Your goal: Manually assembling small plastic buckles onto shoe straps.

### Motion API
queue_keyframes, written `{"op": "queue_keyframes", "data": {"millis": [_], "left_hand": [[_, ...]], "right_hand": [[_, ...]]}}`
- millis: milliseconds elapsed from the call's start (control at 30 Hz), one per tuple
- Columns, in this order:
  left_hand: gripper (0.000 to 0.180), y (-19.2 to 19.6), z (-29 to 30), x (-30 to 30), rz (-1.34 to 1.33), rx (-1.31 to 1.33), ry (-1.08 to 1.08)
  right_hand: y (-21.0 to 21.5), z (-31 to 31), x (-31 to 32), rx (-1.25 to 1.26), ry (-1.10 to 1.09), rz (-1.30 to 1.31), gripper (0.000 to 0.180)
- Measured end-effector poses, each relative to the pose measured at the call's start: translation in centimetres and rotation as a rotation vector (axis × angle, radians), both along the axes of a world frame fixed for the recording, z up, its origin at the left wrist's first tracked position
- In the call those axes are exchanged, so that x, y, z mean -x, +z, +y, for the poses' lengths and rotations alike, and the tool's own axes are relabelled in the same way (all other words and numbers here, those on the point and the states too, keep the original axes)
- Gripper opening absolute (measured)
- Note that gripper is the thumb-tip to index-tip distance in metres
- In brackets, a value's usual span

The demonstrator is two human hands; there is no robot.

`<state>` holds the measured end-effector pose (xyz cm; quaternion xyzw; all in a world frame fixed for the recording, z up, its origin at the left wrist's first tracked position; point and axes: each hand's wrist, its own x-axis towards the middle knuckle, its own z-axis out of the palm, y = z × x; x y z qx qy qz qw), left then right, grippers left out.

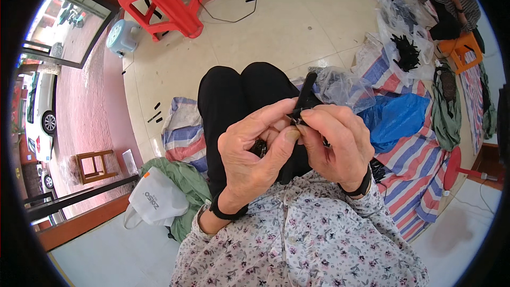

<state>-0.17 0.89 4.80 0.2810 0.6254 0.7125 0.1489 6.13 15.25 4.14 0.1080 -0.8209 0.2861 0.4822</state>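
My left hand (252, 146) and my right hand (340, 141) meet in front of my lap, closed by thumb and fingertips on a narrow black strap-like piece (306, 89). Its long flat end points up and away from me; the pinched end is partly hidden by the fingers. In the curled palm of my left hand lie small shiny black pieces (258, 149), too covered to name. Both wrists wear black bands. Under the hands are my black trousers (228, 90).
Striped woven sheeting (411, 180), a blue plastic bag (398, 119) and a clear bag (340, 87) lie on the right. A heap of black pieces (406, 53) is farther off, near a seated person. On the left are a white bag (156, 196) and a red stool (159, 0).
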Motion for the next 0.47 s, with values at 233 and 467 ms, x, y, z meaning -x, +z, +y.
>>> {"op": "queue_keyframes", "data": {"millis": [233,467], "left_hand": [[0.035,-0.44,-0.16,0.01,0.054,0.006,0.018],[0.037,-0.28,-0.2,0.04,0.178,0.032,0.025]], "right_hand": [[0.03,-0.07,-0.14,0.001,0.003,-0.035,0.034],[-0.02,-0.2,-0.32,0.008,0.0,-0.045,0.036]]}}
